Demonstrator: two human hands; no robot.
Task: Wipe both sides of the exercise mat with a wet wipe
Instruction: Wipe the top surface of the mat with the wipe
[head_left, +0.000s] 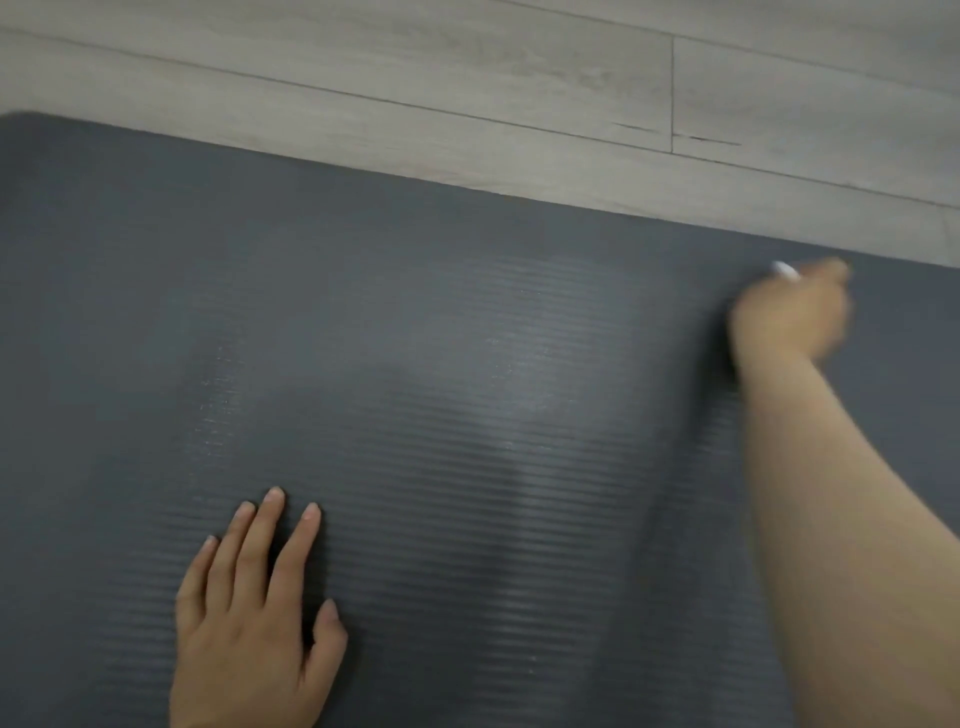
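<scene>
Flat on the mat (415, 338) lies the left hand (249, 613), fingers straight; mat spread on the floor (467, 78); right hand (789, 312) curled round a wipe (785, 270) near the far edge; foam looks soft, light, grippy; probably best lifted by an edge.

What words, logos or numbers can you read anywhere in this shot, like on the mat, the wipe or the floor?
None: no text shows anywhere.
Exercise mat: plain ribbed grey surface, no logo or label in view.
Wet wipe: only a blurred white scrap shows in the right hand; no print can be made out.
Wooden floor: only grain and plank seams.
</scene>
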